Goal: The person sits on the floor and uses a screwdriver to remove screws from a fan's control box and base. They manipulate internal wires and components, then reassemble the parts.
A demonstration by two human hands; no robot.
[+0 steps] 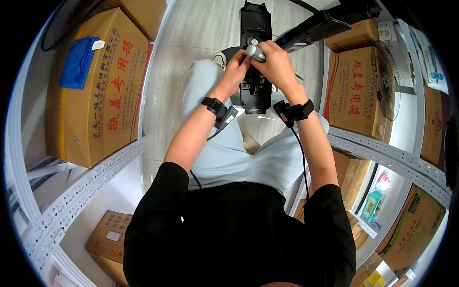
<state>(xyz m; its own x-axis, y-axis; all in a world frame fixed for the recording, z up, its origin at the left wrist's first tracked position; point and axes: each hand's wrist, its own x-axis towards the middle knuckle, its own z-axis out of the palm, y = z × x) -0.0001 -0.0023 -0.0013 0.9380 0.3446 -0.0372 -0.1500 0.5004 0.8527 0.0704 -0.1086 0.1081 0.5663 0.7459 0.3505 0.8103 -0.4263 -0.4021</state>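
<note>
A long black plastic housing [256, 98] stretches away from me between my knees, its ribbed inner side facing up. My right hand [276, 61] is closed round a grey, round-ended screwdriver-like tool [256, 53] above the middle of the housing. The tool's tip is hidden below my fingers. At the housing's left edge my left hand [232, 75] grips it, fingers bent, with the thumb and fingertips close to the tool. A small round pale part [254, 42] shows on the housing just beyond the tool.
Metal shelves with cardboard boxes [103, 86] flank me on the left. More boxes [351, 88] and a fan grille [385, 81] stand on the right. A black upright frame [313, 28] leans in at the far right. Cables hang from both wrist devices [287, 114].
</note>
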